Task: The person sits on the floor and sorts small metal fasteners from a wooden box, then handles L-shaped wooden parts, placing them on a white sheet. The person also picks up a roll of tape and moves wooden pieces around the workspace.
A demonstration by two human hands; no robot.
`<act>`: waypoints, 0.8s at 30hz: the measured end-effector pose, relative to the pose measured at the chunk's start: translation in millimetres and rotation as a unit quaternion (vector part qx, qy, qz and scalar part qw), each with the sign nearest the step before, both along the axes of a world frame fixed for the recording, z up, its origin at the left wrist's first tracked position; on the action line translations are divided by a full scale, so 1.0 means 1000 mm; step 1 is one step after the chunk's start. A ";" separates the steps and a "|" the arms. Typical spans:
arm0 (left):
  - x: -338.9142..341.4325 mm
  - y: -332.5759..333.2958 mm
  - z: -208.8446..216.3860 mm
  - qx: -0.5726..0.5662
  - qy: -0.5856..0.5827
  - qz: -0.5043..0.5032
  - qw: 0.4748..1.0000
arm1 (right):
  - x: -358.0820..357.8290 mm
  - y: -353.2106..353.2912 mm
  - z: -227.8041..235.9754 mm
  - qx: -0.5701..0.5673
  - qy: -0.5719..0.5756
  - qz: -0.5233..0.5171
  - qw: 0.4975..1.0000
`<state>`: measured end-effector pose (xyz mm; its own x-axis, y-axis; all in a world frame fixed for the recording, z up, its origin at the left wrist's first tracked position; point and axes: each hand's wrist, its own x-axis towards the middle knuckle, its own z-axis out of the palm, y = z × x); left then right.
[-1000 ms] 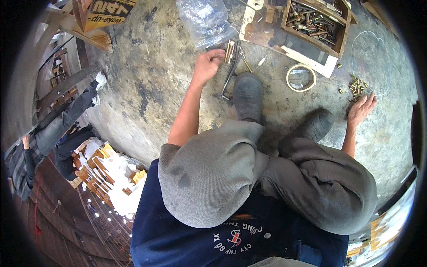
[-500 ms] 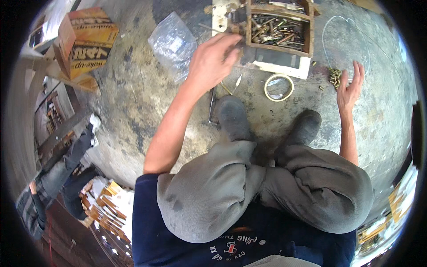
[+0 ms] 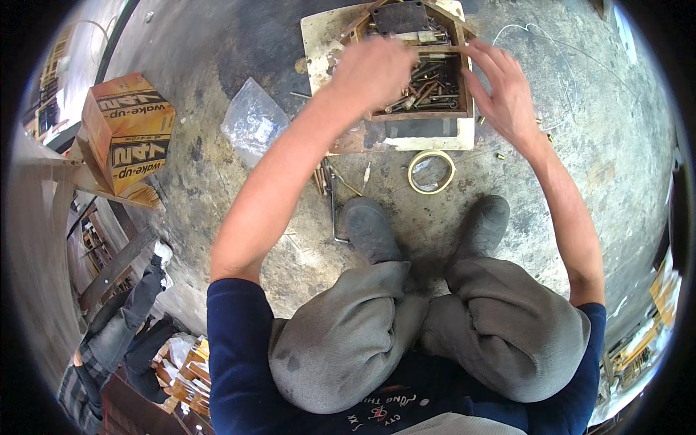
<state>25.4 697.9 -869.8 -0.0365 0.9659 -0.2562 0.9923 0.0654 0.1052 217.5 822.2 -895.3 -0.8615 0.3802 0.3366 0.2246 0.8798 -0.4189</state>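
Observation:
A wooden divided box (image 3: 428, 114) full of loose screws and bolts (image 3: 435, 90) lies on a pale board (image 3: 467, 141) on the floor. Over its left side is my left hand (image 3: 373, 76), smeared by motion; its fingers and anything in them cannot be made out. My right hand (image 3: 500, 90) is at the box's right wall, fingers stretched and apart, the fingertips touching the rim near the divider. A dark flat plate (image 3: 400, 17) rests on the box's far compartment. Small brass pieces (image 3: 549, 138) show beside my right wrist, which hides others.
Near my shoes are a tape roll (image 3: 431, 172) and a hex key (image 3: 334, 210). Left of the board lies a clear plastic bag (image 3: 254, 119). Farther left stands a yellow-brown carton (image 3: 134, 134). Another person's leg (image 3: 123, 308) shows at lower left. A thin pale wire (image 3: 569, 61) curves at right.
My right hand has left the pile of brass pieces and come to the box's right wall. My left hand has moved from beside the box to over its left side. The view has shifted.

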 end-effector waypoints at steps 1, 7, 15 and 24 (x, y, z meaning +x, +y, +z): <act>-0.014 0.008 -0.008 0.100 -0.010 0.043 0.994 | -0.010 0.006 -0.001 -0.004 -0.027 -0.009 1.000; -0.042 0.035 -0.039 0.293 -0.018 0.079 0.953 | -0.026 -0.002 -0.030 0.101 -0.076 -0.012 0.992; -0.071 -0.015 -0.003 0.390 -0.162 0.233 0.876 | -0.057 0.006 -0.011 0.103 -0.104 -0.045 0.988; -0.077 -0.001 0.020 0.395 -0.220 0.298 0.841 | -0.119 0.026 -0.021 -0.012 -0.278 -0.003 0.961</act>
<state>-51.3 697.1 -850.1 -0.6434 0.6853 0.3412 0.6620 0.2743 0.6975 98.4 848.4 -915.9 -0.9032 0.3882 -0.1829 0.4248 0.8692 -0.2531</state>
